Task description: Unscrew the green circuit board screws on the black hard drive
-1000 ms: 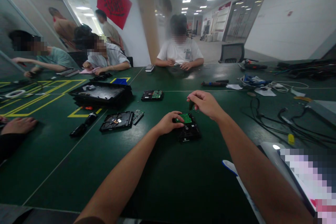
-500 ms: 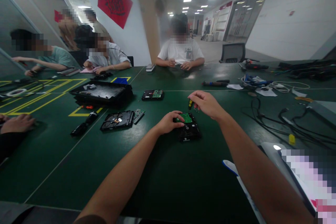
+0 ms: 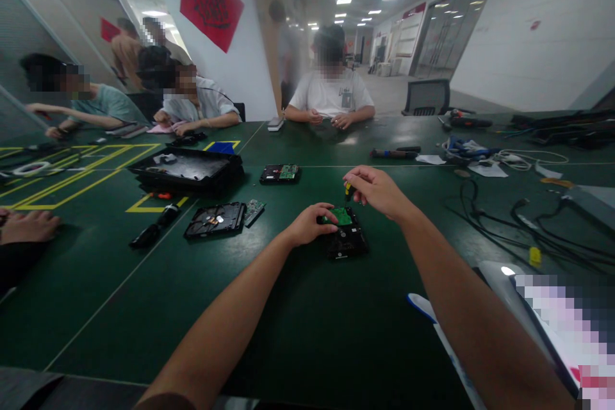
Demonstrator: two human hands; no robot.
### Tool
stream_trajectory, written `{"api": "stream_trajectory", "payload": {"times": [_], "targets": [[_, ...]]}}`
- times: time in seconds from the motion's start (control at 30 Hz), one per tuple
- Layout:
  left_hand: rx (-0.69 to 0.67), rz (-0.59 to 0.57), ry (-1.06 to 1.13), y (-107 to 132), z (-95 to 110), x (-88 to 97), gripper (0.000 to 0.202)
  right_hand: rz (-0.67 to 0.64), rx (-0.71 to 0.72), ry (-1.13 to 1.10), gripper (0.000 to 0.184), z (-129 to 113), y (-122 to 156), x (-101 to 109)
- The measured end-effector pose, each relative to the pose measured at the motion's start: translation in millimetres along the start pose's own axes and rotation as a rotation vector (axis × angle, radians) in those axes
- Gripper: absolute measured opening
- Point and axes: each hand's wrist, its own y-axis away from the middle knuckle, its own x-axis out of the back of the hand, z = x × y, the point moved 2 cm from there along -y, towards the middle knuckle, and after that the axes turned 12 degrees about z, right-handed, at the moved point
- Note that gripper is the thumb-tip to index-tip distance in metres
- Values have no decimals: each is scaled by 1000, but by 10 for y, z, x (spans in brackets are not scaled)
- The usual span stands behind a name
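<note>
A black hard drive [image 3: 346, 245] with a green circuit board [image 3: 340, 216] at its far end lies on the green table in front of me. My left hand [image 3: 311, 225] is closed on its left side, thumb and fingers resting over the board. Above the far right edge, my right hand [image 3: 373, 191] grips a small yellow and black screwdriver [image 3: 348, 191], held upright with its shaft pointing down to the board. Whether the tip sits in a screw is too small to tell. A few tiny screws appear to lie beside the drive, partly under my right hand.
To the left are an opened drive casing [image 3: 214, 220], a loose circuit board [image 3: 254, 212], and a black tray [image 3: 187, 168]. Another hard drive [image 3: 279, 173] lies farther back. Black cables [image 3: 500, 218] spread at right. Across the table sits a person [image 3: 331, 93]; a co-worker's hand [image 3: 33, 225] rests at far left.
My hands, the hard drive and the screwdriver have kept nearly the same place. The hands of the person across the table have shifted slightly.
</note>
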Motion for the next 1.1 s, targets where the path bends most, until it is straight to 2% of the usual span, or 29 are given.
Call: {"api": "stream_trajectory", "payload": {"times": [0.43,1.1], "targets": [[15,-1,-18,3,16,13,20,3,79,59,31,-41,125,-31],[13,-8,12,-3,-8,9,19,25,77,21,33,31,168,35]]}}
